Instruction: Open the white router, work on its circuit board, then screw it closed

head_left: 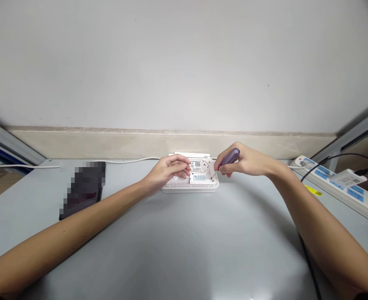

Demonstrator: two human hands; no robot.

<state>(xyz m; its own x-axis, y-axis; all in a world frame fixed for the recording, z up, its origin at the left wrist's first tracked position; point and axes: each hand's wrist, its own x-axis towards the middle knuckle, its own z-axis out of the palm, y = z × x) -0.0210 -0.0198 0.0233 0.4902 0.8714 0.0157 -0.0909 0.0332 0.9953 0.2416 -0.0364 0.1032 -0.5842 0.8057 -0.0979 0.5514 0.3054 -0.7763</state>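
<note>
A white router-like box [205, 188], with rows of vent holes, a QR-code label and a pale blue label, lies on the table against the wall side. My right hand [242, 160] is closed round the purple handle of a screwdriver [230, 156]. The tool tilts down to the left, and its thin shaft meets the box near the right front corner. Over the box's left part lies my left hand [171, 170], fingers loosely bent and slightly apart, with nothing visible in them. It hides that end of the box.
A dark, pixelated flat object [84, 189] lies left on the grey table [184, 241]. At the right stands a white power strip [343, 187] with a plugged-in adapter [348, 178] and a black cable [336, 156]. A white cable [124, 161] runs along the wall. Metal posts flank both sides.
</note>
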